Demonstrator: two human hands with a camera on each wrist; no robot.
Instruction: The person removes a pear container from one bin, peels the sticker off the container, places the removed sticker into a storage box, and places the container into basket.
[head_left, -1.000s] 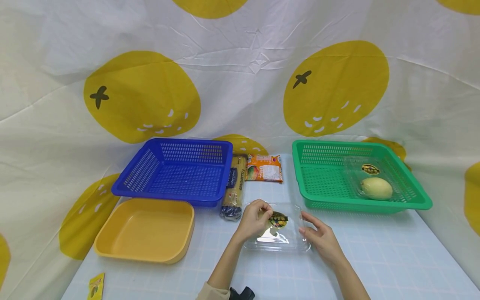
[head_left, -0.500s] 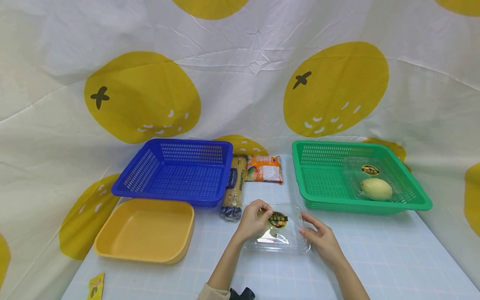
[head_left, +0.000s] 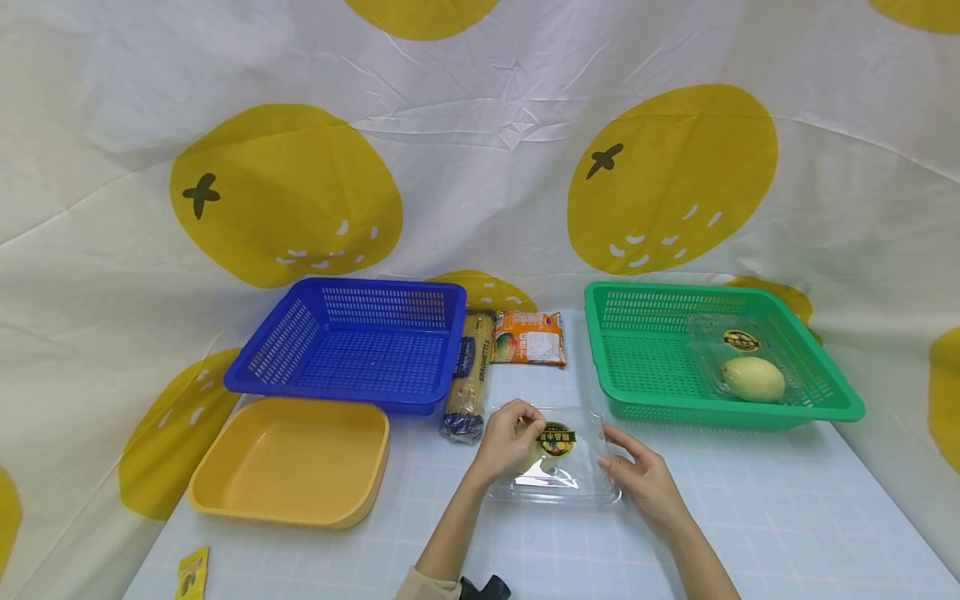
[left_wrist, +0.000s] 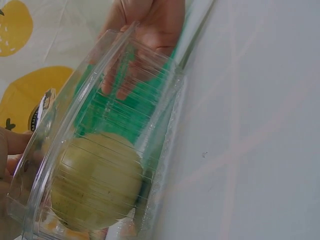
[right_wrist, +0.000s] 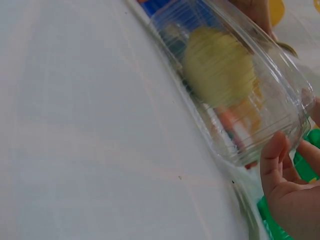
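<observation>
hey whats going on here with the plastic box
A person has both hands on a clear clamshell box with a yellow-green fruit inside, resting on the table. The left hand grips its left side, the right hand touches its right edge. A similar boxed fruit already sits in the green basket.

blue basket [head_left: 352, 346] | green basket [head_left: 652, 358] | yellow tray [head_left: 288, 458] | white backdrop [head_left: 480, 142], yellow orange-fruit print
</observation>
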